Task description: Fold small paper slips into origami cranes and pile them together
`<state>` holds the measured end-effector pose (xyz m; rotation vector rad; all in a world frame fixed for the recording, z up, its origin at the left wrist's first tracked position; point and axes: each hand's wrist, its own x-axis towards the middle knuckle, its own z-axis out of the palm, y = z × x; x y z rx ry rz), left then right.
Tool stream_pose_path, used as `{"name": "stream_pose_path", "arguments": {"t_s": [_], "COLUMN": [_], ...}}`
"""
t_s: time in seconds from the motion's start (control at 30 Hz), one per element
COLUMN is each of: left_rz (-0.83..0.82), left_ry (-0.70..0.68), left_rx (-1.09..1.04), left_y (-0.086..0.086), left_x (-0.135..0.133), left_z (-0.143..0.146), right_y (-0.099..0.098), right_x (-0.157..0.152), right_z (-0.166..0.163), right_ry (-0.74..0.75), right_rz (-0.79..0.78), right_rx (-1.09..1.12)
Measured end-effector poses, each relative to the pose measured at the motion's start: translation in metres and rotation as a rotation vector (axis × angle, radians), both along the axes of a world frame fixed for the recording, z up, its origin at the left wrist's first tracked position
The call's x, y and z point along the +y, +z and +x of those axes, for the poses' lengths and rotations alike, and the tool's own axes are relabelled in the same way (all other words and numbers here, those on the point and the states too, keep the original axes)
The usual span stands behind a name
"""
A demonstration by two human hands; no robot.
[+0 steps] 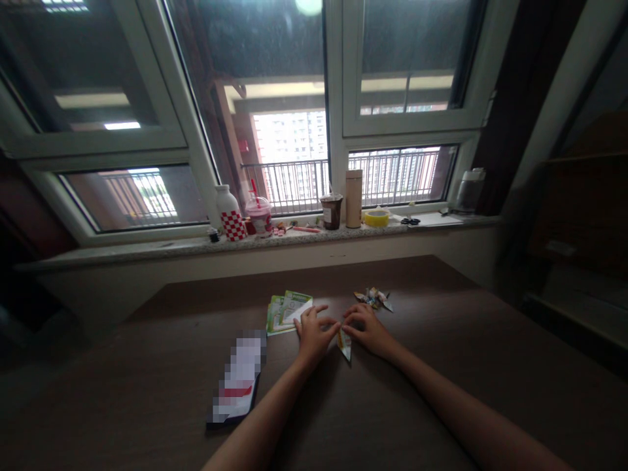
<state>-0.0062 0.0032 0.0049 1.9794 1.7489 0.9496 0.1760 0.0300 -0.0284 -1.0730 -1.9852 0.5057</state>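
Note:
A small folded paper piece (345,345), pale with coloured print, comes to a point toward me on the brown table. My left hand (315,333) pinches its far end from the left, thumb and index finger together and the other fingers loosely spread. From the right, the fingertips of my right hand (367,328) close on that same end, partly covering it. Just beyond my left hand lie several overlapping green-and-white printed sheets (279,313). A little heap of folded printed paper pieces (375,298) rests past my right hand.
A phone (238,379) with a blurred-out screen lies left of my left forearm. Along the windowsill stand a red-checked white bottle (230,216), a pink drink cup (260,216), a dark drink cup (331,212), a tan flask (354,199), yellow tape (377,218) and black-handled scissors (410,222).

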Motion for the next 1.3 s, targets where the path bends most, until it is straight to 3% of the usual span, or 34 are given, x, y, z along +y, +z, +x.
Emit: {"name": "stream_pose_path", "arguments": {"t_s": [0.7, 1.0, 1.3], "left_rz": [0.105, 0.038, -0.069], "left_ry": [0.054, 0.060, 0.033], "left_rx": [-0.030, 0.062, 0.159], "left_y": [0.006, -0.005, 0.001], "left_x": [-0.001, 0.003, -0.002], "left_z": [0.001, -0.004, -0.006], "right_y": [0.002, 0.001, 0.007], "right_x": [-0.003, -0.001, -0.008], "right_z": [-0.003, -0.002, 0.000], "right_ry": [-0.020, -0.128, -0.105], "right_rz": [0.023, 0.104, 0.024], "right_rx": [-0.023, -0.075, -0.098]}}
